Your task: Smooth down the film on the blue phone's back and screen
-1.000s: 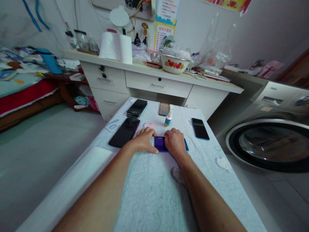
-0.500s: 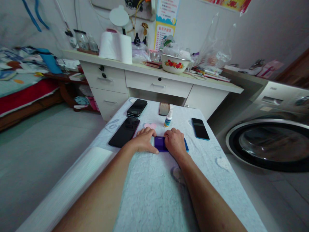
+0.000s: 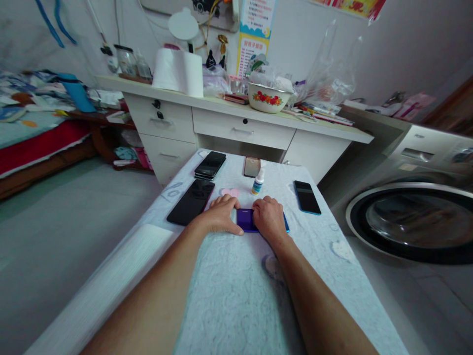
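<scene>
A blue-purple smartphone [image 3: 246, 220] lies crosswise on the cloth-covered table [image 3: 225, 291], back side up. My left hand [image 3: 221, 214] steadies its left end, thumb at the near corner and forefinger at the far one. Over the phone's right half rests my right hand [image 3: 268, 215], its fingers curled down against the back; whatever they may hold is hidden. Just beyond the hands stands a small white spray bottle [image 3: 257, 182] with a blue and yellow label. Pink heart-like shapes [image 3: 229, 192] show on the cloth beyond my left hand.
To the left lie a large black-screened device [image 3: 191, 202] and a stack of phones [image 3: 210, 164]. Another phone [image 3: 252, 166] is at the far edge, and a blue-edged phone [image 3: 307, 197] lies right. A white desk [image 3: 236, 125] and a washing machine [image 3: 421, 197] stand beyond the table.
Nearly nothing differs. Both hands stay in place on the phone, and the whole view has shifted very slightly.
</scene>
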The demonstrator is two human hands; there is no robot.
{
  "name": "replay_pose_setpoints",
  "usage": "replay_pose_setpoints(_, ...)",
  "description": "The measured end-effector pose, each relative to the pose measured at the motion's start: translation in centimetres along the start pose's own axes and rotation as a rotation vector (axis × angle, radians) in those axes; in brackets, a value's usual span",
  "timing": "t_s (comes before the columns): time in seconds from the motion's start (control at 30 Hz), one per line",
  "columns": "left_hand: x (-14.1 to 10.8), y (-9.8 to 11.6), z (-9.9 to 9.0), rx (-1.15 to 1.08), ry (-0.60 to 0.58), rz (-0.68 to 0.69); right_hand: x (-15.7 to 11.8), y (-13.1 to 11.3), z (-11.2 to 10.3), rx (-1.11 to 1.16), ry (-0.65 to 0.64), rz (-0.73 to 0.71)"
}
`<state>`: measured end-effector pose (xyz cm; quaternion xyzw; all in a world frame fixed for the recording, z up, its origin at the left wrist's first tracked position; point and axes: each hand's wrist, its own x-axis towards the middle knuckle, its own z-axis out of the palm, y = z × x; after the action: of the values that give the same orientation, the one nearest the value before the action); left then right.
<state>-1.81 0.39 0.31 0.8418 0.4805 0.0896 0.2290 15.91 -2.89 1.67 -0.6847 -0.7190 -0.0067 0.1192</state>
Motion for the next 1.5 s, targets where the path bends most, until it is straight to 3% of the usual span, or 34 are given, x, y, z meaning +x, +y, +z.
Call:
replay_pose_setpoints(0.83,0.08,-0.29,0.26,-0.009,0.017,0.018,0.11,0.57,0.18,-0.018,0.037,0.019)
replay_pose_setpoints(1.03,0.06,-0.14,0.11,-0.011,0.009,0.01,0.17,0.47,0.07,-0.009,-0.009,0.023)
replay_pose_setpoints(1.5,0.0,0.09,-0.02,-0.005,0.004,-0.005,-0.15,-0.38,-0.19,0.01,-0.06,-0.127)
